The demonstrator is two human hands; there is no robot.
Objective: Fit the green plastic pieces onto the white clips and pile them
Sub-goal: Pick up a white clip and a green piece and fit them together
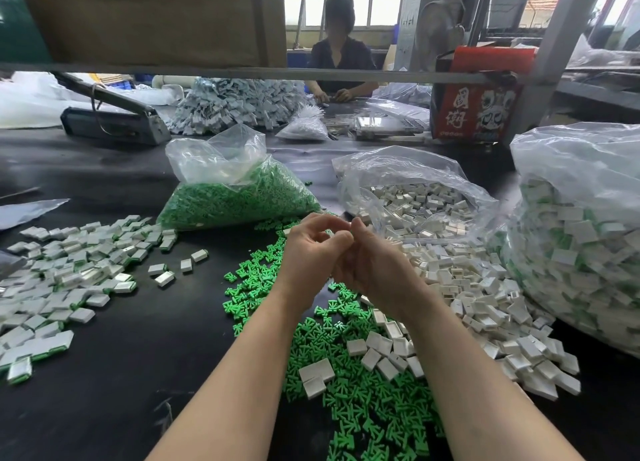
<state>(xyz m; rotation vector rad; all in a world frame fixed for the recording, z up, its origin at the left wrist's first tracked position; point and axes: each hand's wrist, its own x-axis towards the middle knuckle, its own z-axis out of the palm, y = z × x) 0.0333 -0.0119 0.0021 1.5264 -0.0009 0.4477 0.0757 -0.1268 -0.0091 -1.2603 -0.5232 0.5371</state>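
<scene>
My left hand (311, 252) and my right hand (370, 263) meet above the middle of the table, fingers curled and fingertips touching. Whatever lies between the fingers is hidden. Loose green plastic pieces (349, 384) are strewn under and in front of my forearms. Loose white clips (460, 287) spread to the right of them, and a few lie on the green pieces (377, 353). To the left lies a pile of fitted clips (65, 270) with green edges showing.
An open bag of green pieces (235, 197) and an open bag of white clips (415, 204) stand behind my hands. A large full bag of fitted clips (581, 238) stands at the right. Across the black table (138, 374) a person works.
</scene>
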